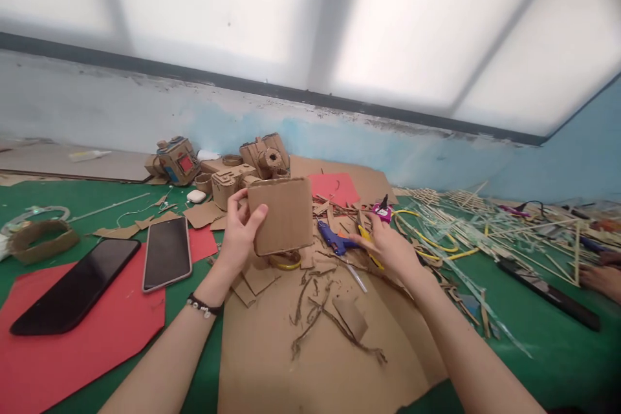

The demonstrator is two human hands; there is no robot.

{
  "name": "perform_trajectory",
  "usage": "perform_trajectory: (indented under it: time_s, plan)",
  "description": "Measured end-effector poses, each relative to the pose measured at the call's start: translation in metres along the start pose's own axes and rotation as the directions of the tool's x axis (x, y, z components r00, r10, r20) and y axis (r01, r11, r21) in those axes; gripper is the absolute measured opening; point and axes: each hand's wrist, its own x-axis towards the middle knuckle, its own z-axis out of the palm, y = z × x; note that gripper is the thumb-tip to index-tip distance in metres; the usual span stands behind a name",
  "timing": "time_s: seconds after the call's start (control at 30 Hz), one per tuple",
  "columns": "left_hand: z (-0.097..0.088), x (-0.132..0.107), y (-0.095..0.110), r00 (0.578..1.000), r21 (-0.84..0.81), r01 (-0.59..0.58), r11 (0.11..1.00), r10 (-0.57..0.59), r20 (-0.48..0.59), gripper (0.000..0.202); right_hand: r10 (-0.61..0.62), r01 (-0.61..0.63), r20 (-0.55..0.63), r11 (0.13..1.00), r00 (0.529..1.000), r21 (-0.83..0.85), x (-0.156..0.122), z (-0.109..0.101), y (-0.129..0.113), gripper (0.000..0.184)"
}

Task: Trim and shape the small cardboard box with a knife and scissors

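My left hand (235,230) grips a rectangular cardboard piece (282,217) by its left edge, thumb on the near face, and holds it up above the table. My right hand (388,244) reaches over the clutter with its thumb and fingers apart. Under it lies a yellow craft knife (371,250). A blue glue gun (334,238) is just left of the thumb, with a clear glue stick (357,278) nearby. Just beyond the fingertips sits a small purple container with a black nozzle (383,208). Contact between the fingers and these things is hard to make out.
Cardboard scraps (315,314) cover a large cardboard sheet (272,369). Cardboard models (177,162) stand by the wall. Two phones (167,253) lie left, on and near red paper (121,343). Thin sticks (466,207) pile up right, near another person's hand (601,279).
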Motion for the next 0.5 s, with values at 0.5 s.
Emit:
perform_trajectory:
  time_s: [0.5]
  plan:
    - [0.021, -0.026, 0.005, 0.99, 0.337, -0.115, 0.934, 0.08, 0.116, 0.054, -0.106, 0.156, -0.135, 0.875, 0.985, 0.458, 0.006, 0.002, 0.005, 0.061]
